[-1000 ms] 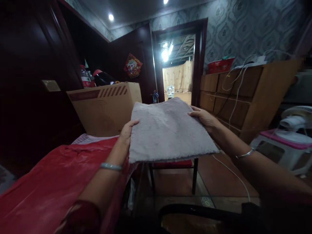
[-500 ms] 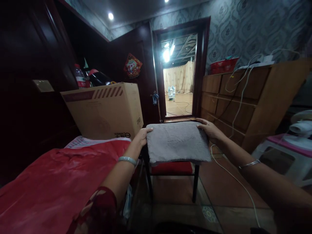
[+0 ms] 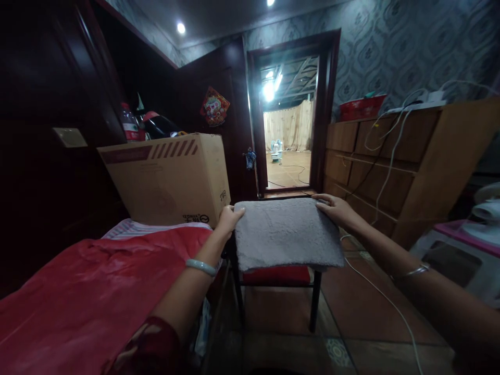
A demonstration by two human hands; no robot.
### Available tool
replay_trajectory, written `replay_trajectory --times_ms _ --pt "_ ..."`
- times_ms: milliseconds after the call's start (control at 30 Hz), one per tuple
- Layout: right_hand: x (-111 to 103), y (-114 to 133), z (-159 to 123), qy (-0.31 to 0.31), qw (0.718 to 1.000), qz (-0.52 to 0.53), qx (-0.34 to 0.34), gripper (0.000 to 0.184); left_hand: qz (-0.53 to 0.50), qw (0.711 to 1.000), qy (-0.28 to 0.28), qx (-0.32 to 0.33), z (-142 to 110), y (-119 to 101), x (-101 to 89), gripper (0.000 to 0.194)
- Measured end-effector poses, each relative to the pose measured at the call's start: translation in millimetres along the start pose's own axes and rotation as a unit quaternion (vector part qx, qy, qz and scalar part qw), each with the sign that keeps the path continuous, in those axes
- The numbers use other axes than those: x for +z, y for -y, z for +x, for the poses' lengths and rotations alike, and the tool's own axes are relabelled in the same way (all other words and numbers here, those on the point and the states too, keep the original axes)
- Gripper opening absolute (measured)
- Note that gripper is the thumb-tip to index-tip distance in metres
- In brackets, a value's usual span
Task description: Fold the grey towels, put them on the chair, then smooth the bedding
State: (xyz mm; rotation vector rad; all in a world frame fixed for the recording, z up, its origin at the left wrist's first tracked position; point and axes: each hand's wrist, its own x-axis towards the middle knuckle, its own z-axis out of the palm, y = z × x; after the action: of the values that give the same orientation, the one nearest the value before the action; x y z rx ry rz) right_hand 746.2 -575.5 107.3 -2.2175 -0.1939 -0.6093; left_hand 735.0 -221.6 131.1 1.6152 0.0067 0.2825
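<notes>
A fluffy grey towel (image 3: 287,234) hangs spread out in front of me, at the back of a chair with black legs and a red seat (image 3: 273,276). My left hand (image 3: 229,219) is closed on the towel's upper left corner, thumb on the near face. At the upper right corner my right hand (image 3: 334,208) grips the same towel, its thumb also in front. The fingertips behind the cloth are hidden. Most of the chair's back is covered by the towel.
A red-covered bed (image 3: 97,297) lies on the left, with a large cardboard box (image 3: 164,177) behind it. Wooden drawers (image 3: 375,151) stand on the right. A white cable (image 3: 390,291) trails across the tiled floor. A pink-topped stool (image 3: 449,229) carries a white fan. An open doorway is ahead.
The towel's lower edge sits slightly lower in view and its face looks smoother. Both hands keep their hold on the upper corners. The whole view has shifted slightly.
</notes>
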Motion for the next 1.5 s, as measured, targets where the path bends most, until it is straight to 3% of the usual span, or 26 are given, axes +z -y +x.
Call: replay_trajectory --times_ms 100,200,300,400,567,767,933,1167,1333,1500 --pt "-2.6 3.8 -5.8 -0.028 0.992 -0.114 -0.052 0.038 0.089 0.994 -0.045 0.046 -4.8 -1.3 -1.2 0.039" --pt "-0.9 15.3 -15.0 -0.024 0.976 -0.165 -0.14 0.051 0.285 0.939 -0.059 0.184 -16.8 -4.3 0.4 0.06" --pt "6.0 28.7 -20.6 0.028 0.957 -0.186 -0.22 0.068 0.415 0.851 0.045 0.319 -30.2 -2.6 5.1 0.085" --pt "13.4 37.3 -20.0 0.085 0.94 -0.205 -0.259 0.077 0.484 0.776 0.142 0.378 -36.6 4.7 9.1 0.103" --pt "17.7 37.6 -16.8 0.117 0.932 -0.211 -0.269 0.079 0.533 0.715 0.169 0.419 -29.7 19.5 4.1 0.113" --pt "19.2 32.5 -20.4 0.084 0.917 -0.237 -0.31 0.078 0.55 0.679 0.162 0.458 -19.6 33.7 -4.1 0.112" --pt "18.8 30.2 -17.1 0.093 0.912 -0.247 -0.314 0.081 0.566 0.656 0.197 0.459 -21.0 28.4 -9.7 0.116" --pt "-1.8 20.3 -42.9 0.115 0.878 -0.289 -0.364 0.108 0.59 0.666 0.214 0.403 -26.6 19.0 -26.7 0.124" --pt "-6.7 14.3 -52.8 0.126 0.865 -0.32 -0.365 0.109 0.572 0.675 0.232 0.404 -20.2 23.0 -30.9 0.126" --pt "-3.4 12.0 -44.8 0.125 0.861 -0.325 -0.37 0.109 0.56 0.686 0.21 0.415 -17.6 28.7 -28.8 0.118"
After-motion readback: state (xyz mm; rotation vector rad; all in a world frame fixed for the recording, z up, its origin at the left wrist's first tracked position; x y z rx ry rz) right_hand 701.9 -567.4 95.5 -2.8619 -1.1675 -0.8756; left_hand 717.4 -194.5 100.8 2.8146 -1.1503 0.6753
